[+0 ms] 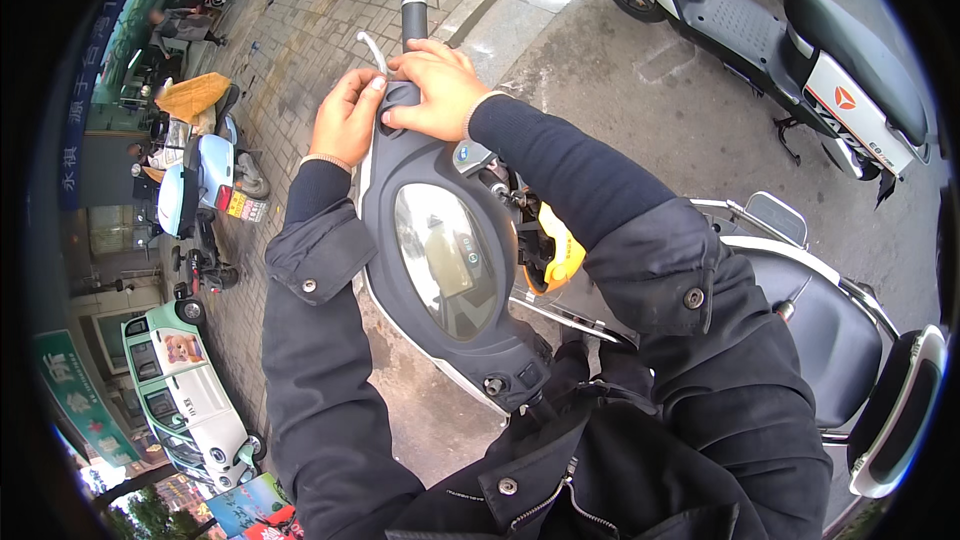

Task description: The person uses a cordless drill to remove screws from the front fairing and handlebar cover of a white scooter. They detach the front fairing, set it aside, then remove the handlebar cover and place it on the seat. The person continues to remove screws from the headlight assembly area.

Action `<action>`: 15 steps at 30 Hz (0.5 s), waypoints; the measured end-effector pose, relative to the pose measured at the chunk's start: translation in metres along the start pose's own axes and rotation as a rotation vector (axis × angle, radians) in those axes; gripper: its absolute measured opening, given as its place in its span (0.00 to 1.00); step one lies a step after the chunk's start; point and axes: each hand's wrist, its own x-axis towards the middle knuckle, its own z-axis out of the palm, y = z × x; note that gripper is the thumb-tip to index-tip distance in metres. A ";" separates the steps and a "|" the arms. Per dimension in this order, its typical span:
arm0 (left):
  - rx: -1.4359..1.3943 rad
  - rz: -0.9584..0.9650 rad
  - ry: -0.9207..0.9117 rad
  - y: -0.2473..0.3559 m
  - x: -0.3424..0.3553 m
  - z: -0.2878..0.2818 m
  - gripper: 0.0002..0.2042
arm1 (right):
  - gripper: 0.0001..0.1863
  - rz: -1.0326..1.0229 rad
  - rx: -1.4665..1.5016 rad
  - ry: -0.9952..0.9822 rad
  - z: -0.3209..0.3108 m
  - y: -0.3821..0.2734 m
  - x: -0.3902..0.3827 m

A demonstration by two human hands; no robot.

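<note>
Both my hands are at the far end of a scooter's dark grey handlebar cover (385, 195). My left hand (345, 120) grips the cover's edge beside the silver brake lever (374, 52), thumb and fingers drawn together. Closed over the same end from the other side is my right hand (437, 90), its thumb pressed on the cover by the switch area. Beyond the fingers sticks out a black rubber handgrip (413, 18). The oval instrument display (445, 260) lies nearer to me. My fingers hide the spot between them, so any small part there is not visible.
A screwdriver (787, 310) rests on the scooter's black seat (825, 340). Below the handlebar hangs a yellow helmet (562, 250). Another white scooter (840, 100) stands at the right. Parked scooters (205, 175) and a small green-and-white car (190, 390) line the left.
</note>
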 end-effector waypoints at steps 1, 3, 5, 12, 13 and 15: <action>-0.025 -0.002 0.000 0.002 0.000 0.000 0.10 | 0.40 0.000 -0.007 -0.001 0.000 0.002 0.000; -0.031 0.011 -0.019 0.005 0.000 -0.002 0.10 | 0.40 0.000 -0.008 -0.015 0.000 0.003 0.001; 0.000 0.044 -0.046 0.005 0.001 -0.004 0.09 | 0.40 -0.002 0.010 -0.018 -0.001 0.003 0.002; -0.012 0.018 -0.045 0.004 0.002 -0.009 0.09 | 0.38 -0.027 0.050 -0.013 0.001 0.004 0.002; -0.003 0.026 -0.040 0.004 0.002 -0.009 0.09 | 0.37 -0.035 0.060 -0.010 0.001 0.004 0.002; 0.026 0.016 -0.038 0.006 0.002 -0.007 0.10 | 0.37 -0.020 0.048 -0.015 0.002 0.004 0.002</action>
